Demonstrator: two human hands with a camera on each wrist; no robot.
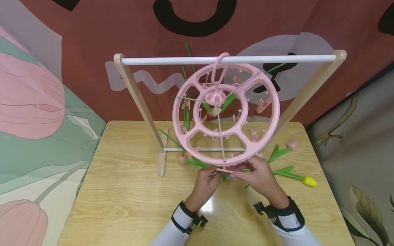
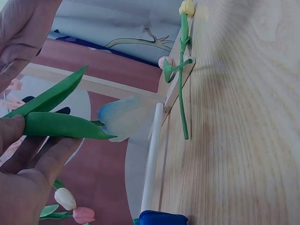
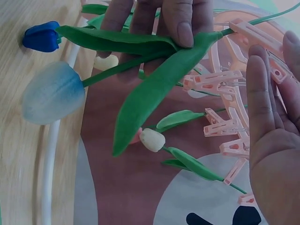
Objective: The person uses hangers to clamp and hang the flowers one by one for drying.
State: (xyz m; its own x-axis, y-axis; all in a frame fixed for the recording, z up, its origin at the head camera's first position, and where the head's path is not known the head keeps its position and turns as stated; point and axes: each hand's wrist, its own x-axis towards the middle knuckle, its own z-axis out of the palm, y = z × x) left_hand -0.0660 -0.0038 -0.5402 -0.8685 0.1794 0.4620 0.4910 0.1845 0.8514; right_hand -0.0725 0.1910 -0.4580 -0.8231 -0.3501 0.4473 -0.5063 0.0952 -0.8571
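Observation:
A pink round hanger (image 1: 252, 148) hangs by its hook from a white bar. At its near edge, my left hand (image 1: 205, 182) (image 2: 28, 173) pinches the leaf base and stem of a pale blue-white tulip (image 2: 123, 119) (image 3: 54, 93) between thumb and fingers. The flower head points down, its green leaves (image 3: 157, 89) spread around the stem. My right hand (image 1: 261, 177) (image 3: 276, 154) holds a pink clip (image 3: 255, 35) by its end with the fingertips, and the stem top lies at that clip. Part of the grip is hidden.
White bar (image 1: 172, 60) on wooden side legs (image 1: 311, 83); several clips and hanging tulips around the hanger. A yellow tulip (image 1: 309, 181) and a pink tulip (image 1: 292, 145) lie at the table's right. The dark blue tulip (image 3: 41, 37) hangs left of my hands.

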